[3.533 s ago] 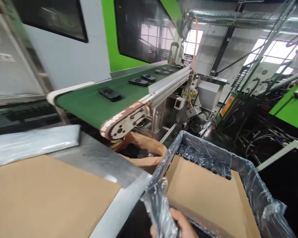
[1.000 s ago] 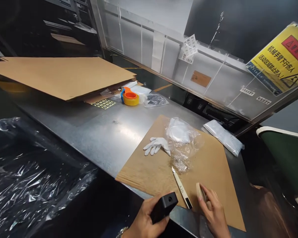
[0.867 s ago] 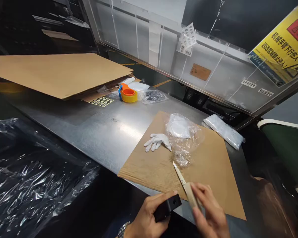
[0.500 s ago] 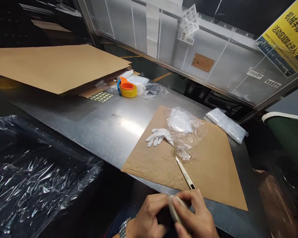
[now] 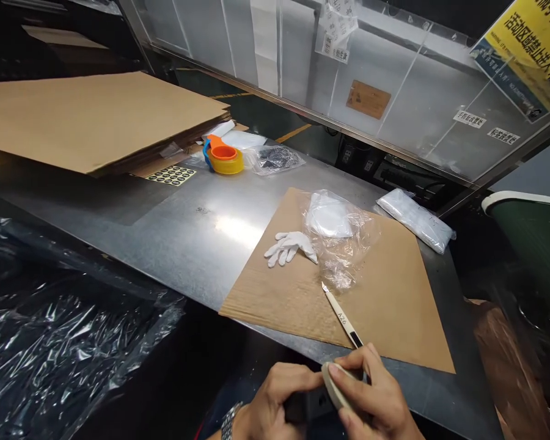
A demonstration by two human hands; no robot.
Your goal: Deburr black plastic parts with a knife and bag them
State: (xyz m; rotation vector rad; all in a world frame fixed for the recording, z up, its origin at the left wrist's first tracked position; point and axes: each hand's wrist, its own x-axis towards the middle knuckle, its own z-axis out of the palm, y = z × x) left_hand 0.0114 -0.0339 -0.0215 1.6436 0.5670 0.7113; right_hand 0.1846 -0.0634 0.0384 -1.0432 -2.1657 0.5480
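Observation:
My left hand [image 5: 272, 403] is closed round a small black block [image 5: 309, 406] at the bottom edge, below the table's front. My right hand [image 5: 371, 400] pinches a beige roll of tape [image 5: 333, 386] and presses it against the top of that block. Just beyond my fingers a white craft knife [image 5: 341, 315] lies on a brown cardboard sheet [image 5: 394, 311], blade pointing away. A white glove [image 5: 289, 246] and a crumpled clear bag [image 5: 341, 238] rest further up the same sheet.
The metal table [image 5: 183, 226] carries a stack of flat cardboard [image 5: 87, 119] at the back left, an orange tape dispenser [image 5: 223, 159], a sticker sheet [image 5: 171, 175] and bagged parts [image 5: 415, 220]. A bin lined with plastic film [image 5: 59, 342] stands at the left. A green conveyor end [image 5: 536, 235] is on the right.
I turned from the conveyor and lined box to the table. My right hand picked the tape roll off the cardboard and brought it onto the black block in my left hand.

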